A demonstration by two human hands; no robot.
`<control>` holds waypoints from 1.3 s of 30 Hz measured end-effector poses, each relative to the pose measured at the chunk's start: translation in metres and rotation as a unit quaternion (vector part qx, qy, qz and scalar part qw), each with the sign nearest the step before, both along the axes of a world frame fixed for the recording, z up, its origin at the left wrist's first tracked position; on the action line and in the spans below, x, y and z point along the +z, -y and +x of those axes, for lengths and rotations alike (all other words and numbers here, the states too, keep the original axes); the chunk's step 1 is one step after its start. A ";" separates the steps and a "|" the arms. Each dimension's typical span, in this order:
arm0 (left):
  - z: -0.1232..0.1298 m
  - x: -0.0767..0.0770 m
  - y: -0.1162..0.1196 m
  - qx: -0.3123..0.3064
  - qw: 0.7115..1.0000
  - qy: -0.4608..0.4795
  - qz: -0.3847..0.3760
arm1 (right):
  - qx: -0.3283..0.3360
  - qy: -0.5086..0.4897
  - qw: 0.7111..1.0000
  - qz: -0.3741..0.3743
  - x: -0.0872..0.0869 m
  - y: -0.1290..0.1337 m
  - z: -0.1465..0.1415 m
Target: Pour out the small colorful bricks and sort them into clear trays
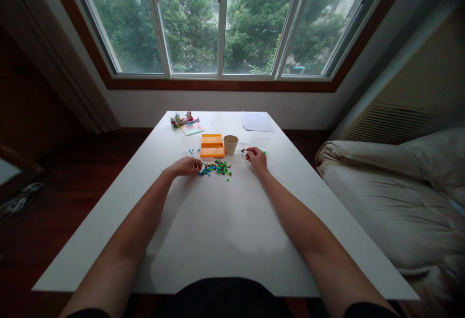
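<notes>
A loose pile of small green, blue, dark and yellow pieces lies on the white table. My left hand rests at the left edge of this pile, its fingers curled down; whatever they grip is too small to make out. To the right, my right hand has thumb and fingertips pinched together above the table, close to some dark bits. What sits in that pinch cannot be made out. Behind the pile stand an orange tray with two sections and a brown paper cup, side by side.
A clear container with blue bits lies left of the tray; another faint clear one is behind my right hand. Small toy figures and a pastel sheet are at the back left, white papers at the back right.
</notes>
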State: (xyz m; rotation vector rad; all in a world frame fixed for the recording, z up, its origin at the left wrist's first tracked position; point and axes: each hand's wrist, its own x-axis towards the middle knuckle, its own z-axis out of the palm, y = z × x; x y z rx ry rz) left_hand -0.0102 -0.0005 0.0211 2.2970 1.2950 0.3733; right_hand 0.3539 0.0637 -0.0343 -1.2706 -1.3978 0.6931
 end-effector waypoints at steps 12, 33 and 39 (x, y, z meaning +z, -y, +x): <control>0.009 0.004 0.006 -0.023 0.999 -0.041 -0.011 | 0.032 0.059 0.998 0.006 0.001 0.010 -0.011; 0.003 -0.006 0.001 0.017 1.000 -0.016 0.013 | 0.077 0.190 0.977 0.061 -0.002 0.017 -0.013; 0.001 -0.019 -0.005 0.054 0.997 0.041 0.025 | 0.082 0.196 0.975 0.069 0.000 0.018 -0.013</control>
